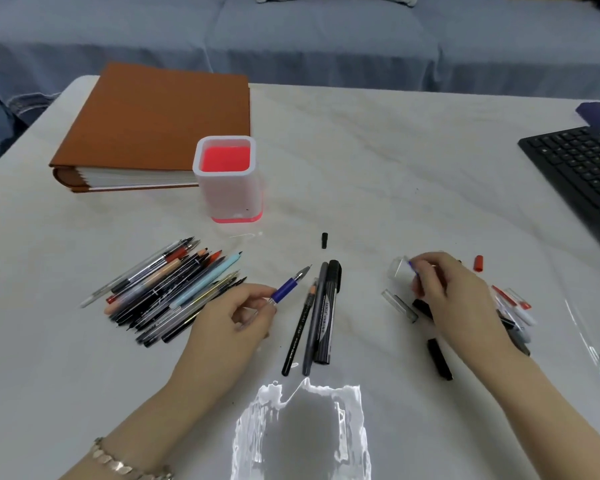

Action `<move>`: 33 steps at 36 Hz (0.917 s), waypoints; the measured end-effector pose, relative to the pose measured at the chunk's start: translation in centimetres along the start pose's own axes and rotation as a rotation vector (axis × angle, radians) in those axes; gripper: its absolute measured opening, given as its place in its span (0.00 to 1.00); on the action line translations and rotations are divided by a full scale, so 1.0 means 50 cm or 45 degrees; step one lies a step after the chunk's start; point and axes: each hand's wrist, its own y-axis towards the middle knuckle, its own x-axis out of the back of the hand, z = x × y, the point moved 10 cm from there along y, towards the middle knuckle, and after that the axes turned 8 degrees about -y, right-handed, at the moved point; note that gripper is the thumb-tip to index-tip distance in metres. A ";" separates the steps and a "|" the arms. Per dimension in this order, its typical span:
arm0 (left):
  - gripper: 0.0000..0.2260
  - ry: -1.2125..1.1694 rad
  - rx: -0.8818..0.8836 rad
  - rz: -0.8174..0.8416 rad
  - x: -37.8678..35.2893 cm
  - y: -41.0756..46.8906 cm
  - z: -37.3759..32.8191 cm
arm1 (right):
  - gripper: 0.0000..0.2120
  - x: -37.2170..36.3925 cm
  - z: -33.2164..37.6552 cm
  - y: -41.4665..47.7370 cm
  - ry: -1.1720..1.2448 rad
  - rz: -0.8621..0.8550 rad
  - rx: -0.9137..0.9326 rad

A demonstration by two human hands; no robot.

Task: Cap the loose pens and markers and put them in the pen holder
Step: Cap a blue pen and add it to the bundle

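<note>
The pale desk [395, 150] carries a brown album [160, 123], pen holder [227, 188], pen pile [167, 289], black cap [324, 240] and keyboard [579, 168].

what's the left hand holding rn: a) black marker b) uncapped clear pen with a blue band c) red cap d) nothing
B: the left hand pinches the uncapped clear plastic pen with a blue band, while the thick black marker and small red plastic cap lie untouched on the white table.
</note>
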 end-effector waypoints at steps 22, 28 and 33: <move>0.09 -0.018 -0.016 0.097 -0.011 -0.040 -0.024 | 0.12 -0.080 0.116 -0.049 0.674 0.235 -0.133; 0.09 -0.018 -0.017 0.108 -0.013 -0.047 -0.033 | 0.14 -0.087 0.125 -0.054 0.686 0.265 -0.122; 0.10 0.040 -0.095 0.155 -0.022 -0.051 -0.049 | 0.14 -0.102 0.143 -0.061 0.717 0.334 -0.075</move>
